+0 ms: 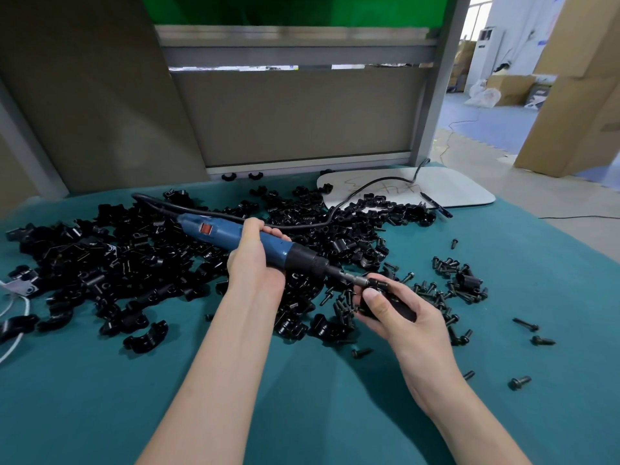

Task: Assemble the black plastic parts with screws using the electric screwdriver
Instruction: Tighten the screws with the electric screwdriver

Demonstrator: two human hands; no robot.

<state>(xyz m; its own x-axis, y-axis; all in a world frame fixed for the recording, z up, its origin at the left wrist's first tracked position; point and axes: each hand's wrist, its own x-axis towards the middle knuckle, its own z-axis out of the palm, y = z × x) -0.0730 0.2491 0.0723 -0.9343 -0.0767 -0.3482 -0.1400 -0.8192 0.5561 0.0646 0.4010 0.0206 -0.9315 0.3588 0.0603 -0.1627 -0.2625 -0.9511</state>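
**Driver bit on hand-held part**

Left hand wraps the electric screwdriver mid-barrel: blue plastic body, black nose, steel bit slanting down to the right. Right hand clasps one black plastic part. Fingers cover most of it, so its shape and screw seat are unreadable. Bit tip meets the part just above the right thumb. Pile of glossy curved parts behind and left of the left hand, too many to count. Short black screws scattered around and right of the right hand, also uncountable. Teal felt-like cloth under everything.
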